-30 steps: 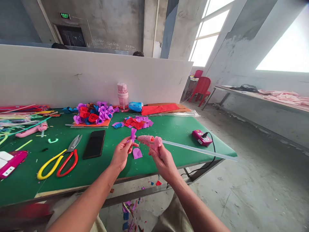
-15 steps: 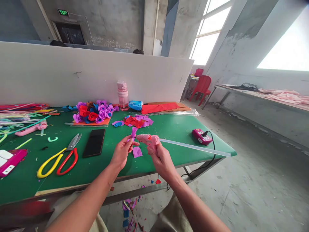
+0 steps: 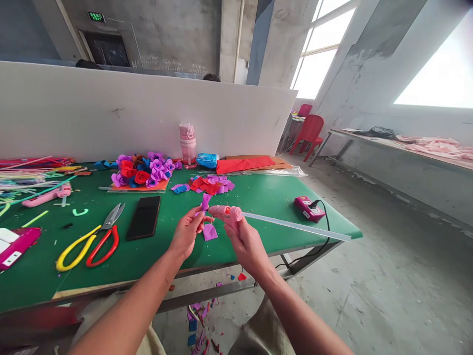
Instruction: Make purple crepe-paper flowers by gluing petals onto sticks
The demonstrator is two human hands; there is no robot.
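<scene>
Between the thumb and fingers of my left hand (image 3: 187,233) is a purple paper petal (image 3: 205,201), pinched upright. My right hand (image 3: 249,246) grips a pink glue gun (image 3: 226,213), whose nozzle points left and sits at the petal; whether it touches I cannot tell. A long clear glue stick (image 3: 299,226) sticks out of the gun's back toward the right. Just below the nozzle a loose purple petal (image 3: 210,232) lies on the green table (image 3: 258,192). Beyond my hands is a pile of purple, red and blue petals (image 3: 210,185).
Finished paper roses (image 3: 142,172) sit at back left, near a pink bottle (image 3: 188,145). A phone (image 3: 144,218) and scissors (image 3: 107,224) lie left of my hands. A magenta power socket (image 3: 309,209) with a black cable stands on the right. A white panel (image 3: 148,108) borders the back.
The glue gun and my right hand have shifted very slightly left, toward the petal. My left hand keeps its pinch nearly in place.
</scene>
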